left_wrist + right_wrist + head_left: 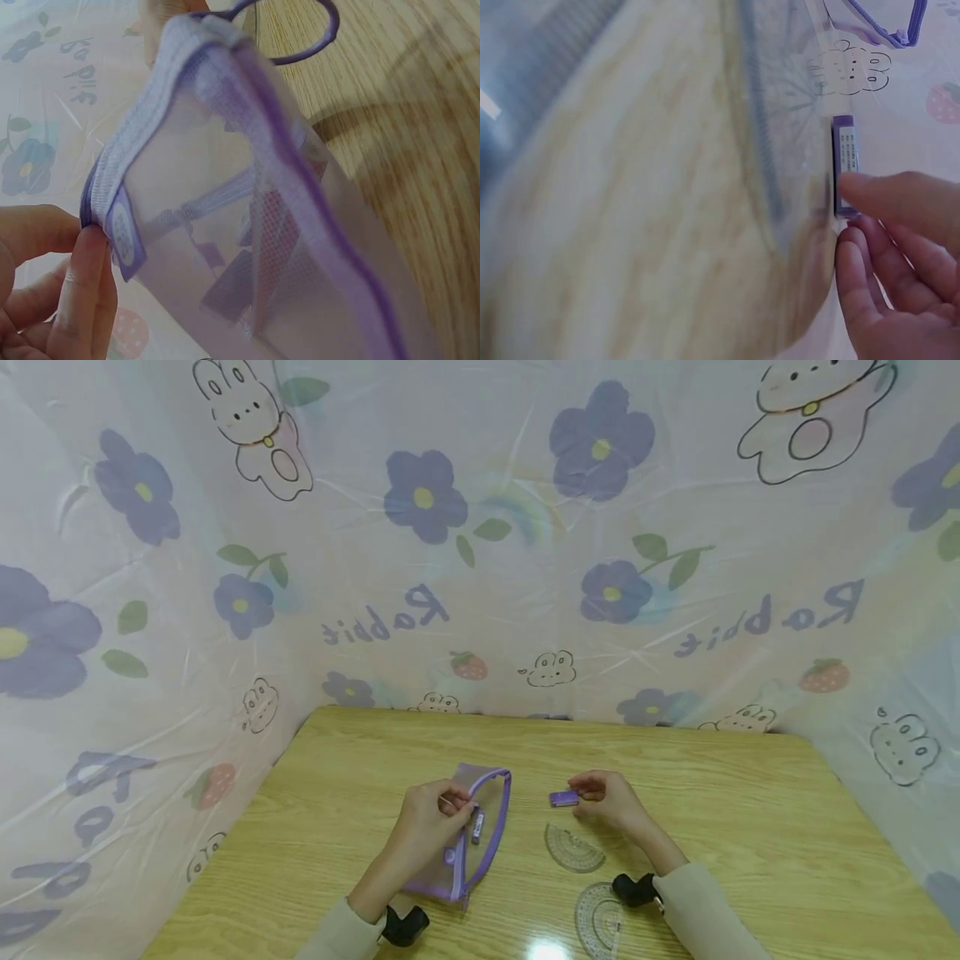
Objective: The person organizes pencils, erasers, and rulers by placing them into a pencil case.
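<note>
My left hand pinches the zipped edge of a purple, see-through mesh pencil pouch, whose mouth gapes toward the right. In the left wrist view, thumb and finger grip the zipper band beside a small purple tab. Through the mesh show a dark purple piece and a long reddish one, both blurred. A small white-and-purple block shows at the pouch's mouth. To the right, my right hand pinches one end of a small purple block with a white printed label.
Two clear protractors lie on the wooden table: a half-round one below my right hand, and a larger one nearer me, partly behind the black wrist camera. Printed cloth walls the table's back and sides.
</note>
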`<state>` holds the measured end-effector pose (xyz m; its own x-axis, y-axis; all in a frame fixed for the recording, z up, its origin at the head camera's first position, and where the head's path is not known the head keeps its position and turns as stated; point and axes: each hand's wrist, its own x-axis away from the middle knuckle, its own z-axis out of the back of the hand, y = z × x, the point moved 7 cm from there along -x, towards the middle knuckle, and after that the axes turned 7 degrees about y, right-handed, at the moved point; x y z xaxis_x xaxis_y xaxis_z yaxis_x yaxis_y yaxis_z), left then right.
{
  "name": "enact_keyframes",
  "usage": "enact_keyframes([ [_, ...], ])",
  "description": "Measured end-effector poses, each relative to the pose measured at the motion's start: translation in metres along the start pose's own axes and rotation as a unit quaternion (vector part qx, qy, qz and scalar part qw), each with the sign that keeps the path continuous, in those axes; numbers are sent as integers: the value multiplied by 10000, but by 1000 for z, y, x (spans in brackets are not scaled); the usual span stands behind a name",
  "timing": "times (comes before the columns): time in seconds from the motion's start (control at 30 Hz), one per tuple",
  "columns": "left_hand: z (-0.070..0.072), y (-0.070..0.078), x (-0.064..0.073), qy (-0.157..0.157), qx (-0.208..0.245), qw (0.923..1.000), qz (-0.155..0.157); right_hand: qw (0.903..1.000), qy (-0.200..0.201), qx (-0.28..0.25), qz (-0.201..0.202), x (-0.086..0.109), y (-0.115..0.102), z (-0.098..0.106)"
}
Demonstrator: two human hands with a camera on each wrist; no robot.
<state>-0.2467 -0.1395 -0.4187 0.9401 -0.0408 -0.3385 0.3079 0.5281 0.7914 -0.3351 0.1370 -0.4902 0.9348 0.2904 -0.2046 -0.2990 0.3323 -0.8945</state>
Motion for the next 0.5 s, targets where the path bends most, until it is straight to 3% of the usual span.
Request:
enact_keyframes([
  [0.2,1,-1,1,6,-35,10000,8,9998,4,159,147,-3,-1,-3],
  [0.5,-2,1,0,-58,-41,10000,-65,9993,136,322,-146,1,0,0],
])
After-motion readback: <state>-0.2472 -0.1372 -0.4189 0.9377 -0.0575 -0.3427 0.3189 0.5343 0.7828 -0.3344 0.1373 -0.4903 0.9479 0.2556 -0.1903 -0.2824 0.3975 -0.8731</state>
